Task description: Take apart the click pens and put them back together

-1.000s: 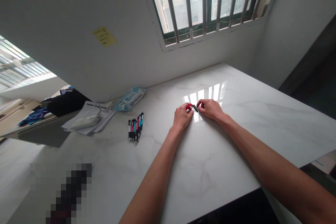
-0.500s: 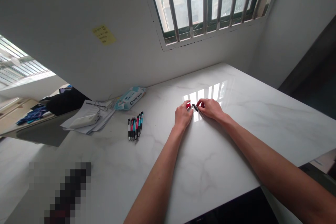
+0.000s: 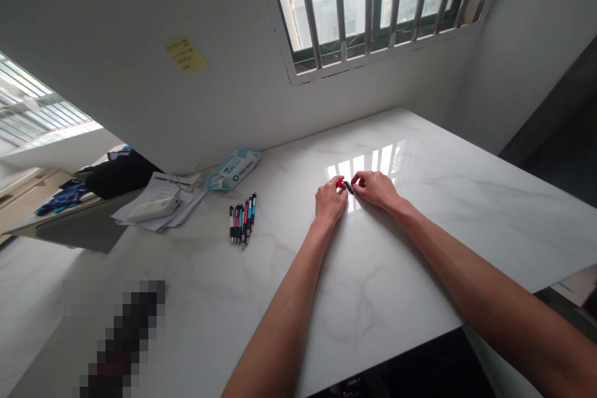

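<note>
Held a red piece [image 3: 340, 183] in the left hand [image 3: 330, 200], fingers curled nearly closed. Had the right hand [image 3: 375, 189] bent, thumb and fingertips close together at a black piece [image 3: 349, 187]; could not tell whether gripped. Saw both pieces between the hands, low at the tabletop [image 3: 373, 280]. Saw pens [image 3: 245, 214] well apart leftward, near a packet [image 3: 233, 169].

Bare hands [image 3: 331, 200], bare wrists [image 3: 323, 224]; uncovered forearms [image 3: 288, 308]
</note>
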{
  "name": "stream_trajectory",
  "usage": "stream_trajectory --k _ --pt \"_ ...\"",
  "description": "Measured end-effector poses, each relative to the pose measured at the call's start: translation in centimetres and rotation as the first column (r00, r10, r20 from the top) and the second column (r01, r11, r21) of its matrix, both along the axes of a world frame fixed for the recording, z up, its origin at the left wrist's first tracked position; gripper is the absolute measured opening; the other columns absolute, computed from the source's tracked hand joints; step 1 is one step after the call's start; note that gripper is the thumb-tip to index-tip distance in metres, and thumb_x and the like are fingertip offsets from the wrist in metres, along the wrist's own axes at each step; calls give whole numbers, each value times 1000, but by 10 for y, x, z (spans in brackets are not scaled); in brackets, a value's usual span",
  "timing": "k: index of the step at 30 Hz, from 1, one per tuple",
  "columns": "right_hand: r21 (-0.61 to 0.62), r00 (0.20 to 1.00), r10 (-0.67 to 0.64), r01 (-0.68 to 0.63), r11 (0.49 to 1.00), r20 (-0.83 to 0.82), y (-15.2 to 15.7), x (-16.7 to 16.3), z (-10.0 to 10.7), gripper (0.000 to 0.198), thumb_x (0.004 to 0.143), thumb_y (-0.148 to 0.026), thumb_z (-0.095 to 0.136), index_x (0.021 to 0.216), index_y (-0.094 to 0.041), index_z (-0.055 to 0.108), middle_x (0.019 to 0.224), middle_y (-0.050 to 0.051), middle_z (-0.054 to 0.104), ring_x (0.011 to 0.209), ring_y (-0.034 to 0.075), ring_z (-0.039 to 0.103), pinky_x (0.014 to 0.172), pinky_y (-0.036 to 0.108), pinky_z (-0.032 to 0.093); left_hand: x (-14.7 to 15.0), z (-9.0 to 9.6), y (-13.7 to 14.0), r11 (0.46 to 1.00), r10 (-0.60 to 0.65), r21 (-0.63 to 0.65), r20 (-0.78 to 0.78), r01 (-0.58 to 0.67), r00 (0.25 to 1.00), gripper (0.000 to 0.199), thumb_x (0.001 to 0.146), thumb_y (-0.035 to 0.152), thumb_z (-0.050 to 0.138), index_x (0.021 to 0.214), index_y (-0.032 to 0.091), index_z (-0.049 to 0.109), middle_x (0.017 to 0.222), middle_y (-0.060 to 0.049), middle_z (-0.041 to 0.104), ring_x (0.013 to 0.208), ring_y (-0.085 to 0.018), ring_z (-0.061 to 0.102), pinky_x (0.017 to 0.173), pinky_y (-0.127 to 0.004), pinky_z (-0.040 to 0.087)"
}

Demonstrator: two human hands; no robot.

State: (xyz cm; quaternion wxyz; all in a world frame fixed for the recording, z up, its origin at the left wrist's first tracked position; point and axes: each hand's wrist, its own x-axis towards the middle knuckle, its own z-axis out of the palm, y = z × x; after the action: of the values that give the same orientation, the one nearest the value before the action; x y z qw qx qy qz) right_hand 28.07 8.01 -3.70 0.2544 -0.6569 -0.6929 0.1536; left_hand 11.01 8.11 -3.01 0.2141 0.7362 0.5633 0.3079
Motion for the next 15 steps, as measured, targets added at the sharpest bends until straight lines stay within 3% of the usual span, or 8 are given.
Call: stream_trajectory --k 7,10,12,15 --pt "-9 1000 -14 14 1000 -8 1 1 -1 16 92 -29 67 101 -25 80 93 4 81 80 21 70 66 28 42 -4 8 -10 999 -16 39 13 16 1000 36 87 21 72 124 24 72 107 -7 76 93 -24 68 90 -35 50" --pt "47 996 -1 5 999 -93 -2 -3 3 15 93 -28 66 99 -23 79 92 4 80 76 19 69 66 28 43 -20 15 -25 997 -16 73 99 9 995 29 99 30 59 124 24 70 109 -8 71 97 -23 66 93 -35 49" --pt "114 983 56 -36 993 -176 -7 -11 8 16 95 -28 64 98 -22 78 91 4 79 74 18 68 66 29 45 -33 18 -37 995 4 95 181 -22 983 33 106 29 41 117 24 71 111 -8 69 100 -22 64 96 -35 48" --pt "223 938 223 -166 961 -264 -19 -28 17 16 97 -32 63 97 -21 75 87 4 77 72 18 66 68 29 47 -49 20 -54 990 46 113 295 -82 955 37 108 30 35 111 23 72 112 -8 67 100 -21 63 96 -34 48"
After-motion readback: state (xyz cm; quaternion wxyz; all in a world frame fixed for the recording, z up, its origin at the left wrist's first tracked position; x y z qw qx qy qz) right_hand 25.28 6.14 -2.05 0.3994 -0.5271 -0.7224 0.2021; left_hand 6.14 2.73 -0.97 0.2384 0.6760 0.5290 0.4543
